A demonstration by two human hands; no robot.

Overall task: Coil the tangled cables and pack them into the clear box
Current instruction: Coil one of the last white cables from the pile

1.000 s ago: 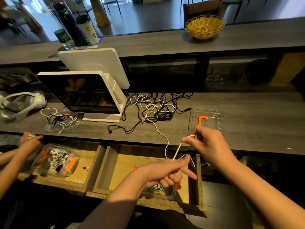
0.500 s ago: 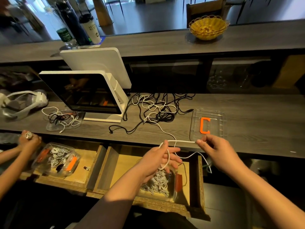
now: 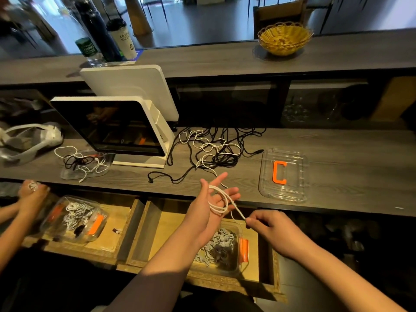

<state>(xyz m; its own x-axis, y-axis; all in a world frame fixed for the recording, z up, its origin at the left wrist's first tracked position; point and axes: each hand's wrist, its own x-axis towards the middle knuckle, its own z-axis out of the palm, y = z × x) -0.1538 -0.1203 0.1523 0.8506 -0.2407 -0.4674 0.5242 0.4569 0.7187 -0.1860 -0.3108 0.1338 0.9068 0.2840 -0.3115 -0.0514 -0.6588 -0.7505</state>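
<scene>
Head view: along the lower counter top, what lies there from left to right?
White headset → small cable pile on a clear lid → white monitor → black-and-white cable tangle → clear lid with the orange C.

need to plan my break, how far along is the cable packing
Partly done. The clear box in the open drawer already holds several coiled cables. In hand: the left hand, fingers straight, has a white cable looped around it while the right hand pinches its end. Left: the tangled pile on the counter, and the lid lies off.
</scene>
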